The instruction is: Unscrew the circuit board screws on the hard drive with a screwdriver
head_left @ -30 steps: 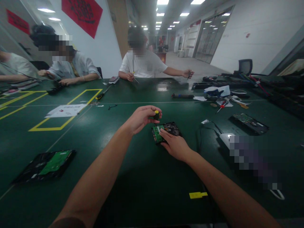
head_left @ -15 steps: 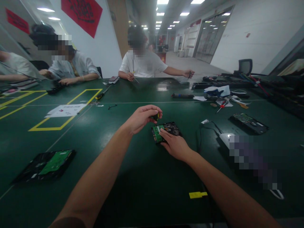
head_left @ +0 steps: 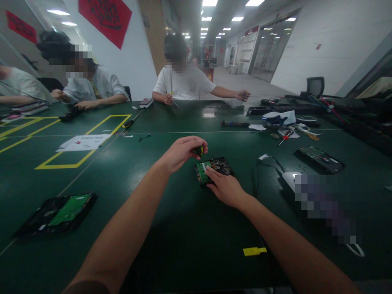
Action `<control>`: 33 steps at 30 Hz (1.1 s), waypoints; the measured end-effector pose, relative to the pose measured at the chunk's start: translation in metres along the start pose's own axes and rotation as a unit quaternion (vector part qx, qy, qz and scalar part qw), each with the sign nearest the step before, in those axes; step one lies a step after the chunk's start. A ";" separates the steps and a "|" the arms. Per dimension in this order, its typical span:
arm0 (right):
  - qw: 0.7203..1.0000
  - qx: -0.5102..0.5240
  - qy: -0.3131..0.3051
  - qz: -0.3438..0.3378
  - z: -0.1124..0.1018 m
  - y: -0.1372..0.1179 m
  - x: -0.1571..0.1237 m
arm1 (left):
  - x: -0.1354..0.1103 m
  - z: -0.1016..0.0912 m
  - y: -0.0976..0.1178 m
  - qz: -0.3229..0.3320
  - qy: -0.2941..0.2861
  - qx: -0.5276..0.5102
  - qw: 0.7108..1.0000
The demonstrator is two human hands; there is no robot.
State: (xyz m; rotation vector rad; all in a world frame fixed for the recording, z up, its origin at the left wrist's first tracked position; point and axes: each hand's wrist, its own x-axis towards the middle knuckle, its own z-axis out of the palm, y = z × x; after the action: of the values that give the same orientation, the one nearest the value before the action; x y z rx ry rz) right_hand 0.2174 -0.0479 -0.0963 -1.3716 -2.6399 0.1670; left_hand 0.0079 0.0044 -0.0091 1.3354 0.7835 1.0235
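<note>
A black hard drive (head_left: 219, 165) with a green circuit board lies on the green table (head_left: 190, 228) in front of me. My right hand (head_left: 225, 188) rests on its near edge, fingers pressed flat on the board to steady it. Above the drive's left end, my left hand (head_left: 182, 153) is closed round the yellow-capped handle of a screwdriver (head_left: 199, 151), which stands upright over the drive. Its tip is hidden by my fingers.
Another hard drive (head_left: 59, 212) lies at near left, a third (head_left: 320, 157) at right. A yellow tag (head_left: 254, 251) lies near me. Cables, a white device (head_left: 290, 179), tools and rags are at right. Two people sit across; yellow tape outlines (head_left: 76, 163) and a paper (head_left: 84, 142) at left.
My left fingers have turned on the screwdriver handle, so less of its yellow cap shows. The right hand and the drive have stayed put.
</note>
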 end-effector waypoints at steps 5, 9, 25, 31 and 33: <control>1.000 0.001 -0.002 0.004 0.001 0.000 0.000 | -0.002 0.001 0.001 -0.006 0.011 0.002 1.000; 1.000 0.012 -0.006 0.010 -0.001 -0.001 0.000 | -0.002 0.001 0.001 -0.011 0.045 0.009 0.999; 1.000 0.004 -0.008 0.009 -0.001 -0.002 0.000 | 0.001 0.000 -0.002 -0.017 0.018 -0.031 0.999; 1.000 0.003 -0.010 0.010 -0.001 -0.002 0.000 | 0.002 -0.001 -0.004 -0.012 0.015 -0.043 0.999; 1.000 0.004 -0.007 0.005 -0.001 -0.001 0.000 | 0.002 0.000 -0.004 -0.011 0.013 -0.035 0.999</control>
State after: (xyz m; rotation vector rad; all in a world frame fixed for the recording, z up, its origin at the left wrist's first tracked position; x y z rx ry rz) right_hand 0.2164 -0.0487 -0.0949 -1.3872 -2.6395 0.1895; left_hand 0.0092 0.0065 -0.0131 1.2538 0.7730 1.0445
